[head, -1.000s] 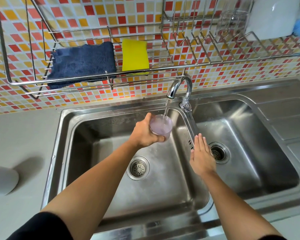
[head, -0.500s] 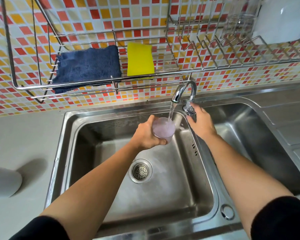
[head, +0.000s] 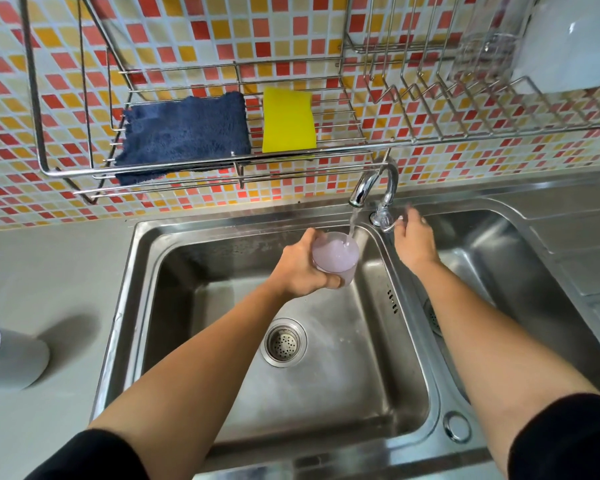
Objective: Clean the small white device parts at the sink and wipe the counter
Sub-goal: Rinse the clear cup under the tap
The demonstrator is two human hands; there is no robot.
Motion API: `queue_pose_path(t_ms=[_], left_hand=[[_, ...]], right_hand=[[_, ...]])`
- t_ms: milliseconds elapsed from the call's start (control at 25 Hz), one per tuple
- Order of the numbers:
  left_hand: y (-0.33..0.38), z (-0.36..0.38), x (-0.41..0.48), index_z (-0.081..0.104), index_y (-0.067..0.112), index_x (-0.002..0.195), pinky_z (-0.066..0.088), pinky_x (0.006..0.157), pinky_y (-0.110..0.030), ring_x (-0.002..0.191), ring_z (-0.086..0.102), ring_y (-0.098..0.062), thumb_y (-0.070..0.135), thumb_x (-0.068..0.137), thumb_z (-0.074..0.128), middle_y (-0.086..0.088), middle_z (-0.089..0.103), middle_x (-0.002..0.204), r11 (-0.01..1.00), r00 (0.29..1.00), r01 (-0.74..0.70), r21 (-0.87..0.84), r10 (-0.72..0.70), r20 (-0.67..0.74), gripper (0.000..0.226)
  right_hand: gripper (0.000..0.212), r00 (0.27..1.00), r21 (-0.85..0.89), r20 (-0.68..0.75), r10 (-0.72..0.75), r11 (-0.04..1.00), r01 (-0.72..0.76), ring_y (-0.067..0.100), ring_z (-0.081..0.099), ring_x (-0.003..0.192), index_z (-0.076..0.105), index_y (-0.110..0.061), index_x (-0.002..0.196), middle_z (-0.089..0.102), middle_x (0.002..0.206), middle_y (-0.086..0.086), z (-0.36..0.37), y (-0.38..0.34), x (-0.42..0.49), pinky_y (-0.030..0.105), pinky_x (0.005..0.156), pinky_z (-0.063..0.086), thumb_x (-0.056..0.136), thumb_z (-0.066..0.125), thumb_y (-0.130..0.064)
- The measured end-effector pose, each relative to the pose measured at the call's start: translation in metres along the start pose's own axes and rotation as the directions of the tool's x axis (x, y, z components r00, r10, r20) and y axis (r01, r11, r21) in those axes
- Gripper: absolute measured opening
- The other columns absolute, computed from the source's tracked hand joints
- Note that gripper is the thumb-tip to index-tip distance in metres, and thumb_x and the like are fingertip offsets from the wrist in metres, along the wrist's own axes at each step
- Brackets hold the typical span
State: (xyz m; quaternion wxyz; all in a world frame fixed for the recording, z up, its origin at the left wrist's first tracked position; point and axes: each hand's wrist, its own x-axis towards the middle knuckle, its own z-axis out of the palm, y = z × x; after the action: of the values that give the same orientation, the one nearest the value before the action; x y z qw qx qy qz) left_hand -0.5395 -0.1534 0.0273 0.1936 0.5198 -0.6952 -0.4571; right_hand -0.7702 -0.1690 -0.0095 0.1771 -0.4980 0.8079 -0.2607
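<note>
under the tap (head: 373,188), left hand (head: 300,268) wraps cup (head: 335,257); right hand (head: 411,240) loosely spread.

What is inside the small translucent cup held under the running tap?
The small translucent cup, gripped by the left hand, holds frothy, pale water, fed by the chrome tap. The froth hides the cup's bottom, so anything lying there cannot be seen.

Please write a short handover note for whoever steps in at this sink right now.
Left hand: holds the small cup under the running tap, over the left basin; cup nearly full.
Right hand: at the tap handle, fingers loose, not gripping.
Another white part lies on the counter, left.
Blue cloth and yellow sponge sit on the rack.
Done: cup rinsing under way. Left: shut the tap, wash the other part, wipe the counter.
</note>
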Motion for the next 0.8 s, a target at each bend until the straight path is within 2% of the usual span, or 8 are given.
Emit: queue_pose_path(t_ms=[160, 280, 360, 440, 520, 600, 720, 800], left_hand=[[-0.014, 0.008, -0.003, 0.048, 0.016, 0.113, 0.044, 0.084, -0.027, 0.098, 0.055, -0.022, 0.024, 0.049, 0.088, -0.001, 0.056, 0.109, 0.999, 0.999, 0.033, -0.013, -0.033, -0.036, 0.076], [-0.028, 0.016, -0.009, 0.05, 0.015, 0.114, 0.039, 0.087, -0.019, 0.101, 0.05, -0.022, 0.031, 0.044, 0.084, -0.009, 0.048, 0.11, 0.995, 0.998, 0.063, 0.077, -0.06, -0.034, 0.08], [-0.037, 0.016, -0.013, 0.049, 0.019, 0.121, 0.043, 0.092, -0.029, 0.106, 0.048, -0.025, 0.032, 0.049, 0.086, -0.007, 0.044, 0.112, 0.965, 0.997, 0.076, 0.253, -0.075, -0.017, 0.082], [-0.041, 0.013, -0.018, 0.044, 0.027, 0.129, 0.045, 0.093, -0.044, 0.112, 0.04, -0.028, 0.04, 0.053, 0.082, -0.004, 0.039, 0.118, 0.858, 0.996, 0.076, 0.509, -0.083, -0.007, 0.086], [-0.042, 0.008, -0.023, 0.038, 0.031, 0.135, 0.039, 0.093, -0.047, 0.118, 0.033, -0.027, 0.044, 0.059, 0.077, -0.003, 0.034, 0.126, 0.701, 0.997, 0.04, 0.712, -0.075, 0.018, 0.087], [-0.044, 0.003, -0.024, 0.033, 0.032, 0.139, 0.035, 0.094, -0.048, 0.12, 0.031, -0.028, 0.044, 0.065, 0.074, -0.004, 0.031, 0.131, 0.57, 0.997, -0.02, 0.821, -0.045, 0.056, 0.085], [-0.045, -0.004, -0.025, 0.029, 0.033, 0.142, 0.033, 0.096, -0.047, 0.121, 0.03, -0.028, 0.041, 0.071, 0.068, -0.006, 0.03, 0.134, 0.434, 0.993, -0.108, 0.894, 0.012, 0.114, 0.082], [-0.044, -0.008, -0.024, 0.027, 0.032, 0.143, 0.032, 0.094, -0.045, 0.122, 0.031, -0.028, 0.038, 0.073, 0.066, -0.006, 0.03, 0.134, 0.351, 0.988, -0.155, 0.923, 0.061, 0.143, 0.08]], right_hand=[[0.059, 0.99, -0.279, 0.141, -0.007, 0.959, 0.046, 0.029, 0.01, 0.143, 0.014, -0.001, 0.145, 0.01, 0.155, 0.015, 0.028, 0.04, -0.054, 0.041, 0.116, 0.011, 0.098, 0.032, -0.031], [0.058, 0.988, -0.416, 0.144, -0.054, 0.903, 0.11, 0.027, 0.011, 0.143, 0.017, -0.001, 0.145, 0.012, 0.155, 0.012, 0.049, 0.07, -0.1, 0.041, 0.114, 0.012, 0.094, 0.02, -0.031], [0.059, 0.99, -0.436, 0.094, -0.105, 0.89, 0.136, 0.031, 0.024, 0.139, 0.026, 0.002, 0.141, 0.024, 0.151, 0.016, 0.057, 0.078, -0.11, 0.045, 0.11, 0.023, 0.089, 0.027, -0.025], [0.052, 0.986, -0.473, 0.074, -0.152, 0.865, 0.169, 0.035, 0.038, 0.132, 0.037, 0.005, 0.135, 0.036, 0.144, 0.02, 0.06, 0.083, -0.107, 0.05, 0.102, 0.036, 0.087, 0.044, -0.012], [0.06, 0.983, -0.491, 0.103, -0.152, 0.851, 0.183, 0.037, 0.047, 0.124, 0.045, 0.007, 0.13, 0.046, 0.137, 0.022, 0.058, 0.082, -0.105, 0.051, 0.093, 0.045, 0.074, 0.066, 0.001], [0.068, 0.982, -0.503, 0.132, -0.137, 0.844, 0.185, 0.037, 0.052, 0.119, 0.049, 0.008, 0.126, 0.052, 0.131, 0.023, 0.057, 0.08, -0.106, 0.049, 0.089, 0.048, 0.063, 0.075, 0.005], [0.062, 0.977, -0.498, 0.171, -0.125, 0.845, 0.195, 0.037, 0.051, 0.12, 0.048, 0.008, 0.126, 0.051, 0.132, 0.024, 0.057, 0.079, -0.107, 0.049, 0.09, 0.048, 0.068, 0.068, 0.005], [0.051, 0.974, -0.513, 0.161, -0.159, 0.829, 0.221, 0.038, 0.051, 0.12, 0.048, 0.009, 0.126, 0.051, 0.132, 0.025, 0.057, 0.081, -0.106, 0.049, 0.089, 0.048, 0.076, 0.048, 0.001]])
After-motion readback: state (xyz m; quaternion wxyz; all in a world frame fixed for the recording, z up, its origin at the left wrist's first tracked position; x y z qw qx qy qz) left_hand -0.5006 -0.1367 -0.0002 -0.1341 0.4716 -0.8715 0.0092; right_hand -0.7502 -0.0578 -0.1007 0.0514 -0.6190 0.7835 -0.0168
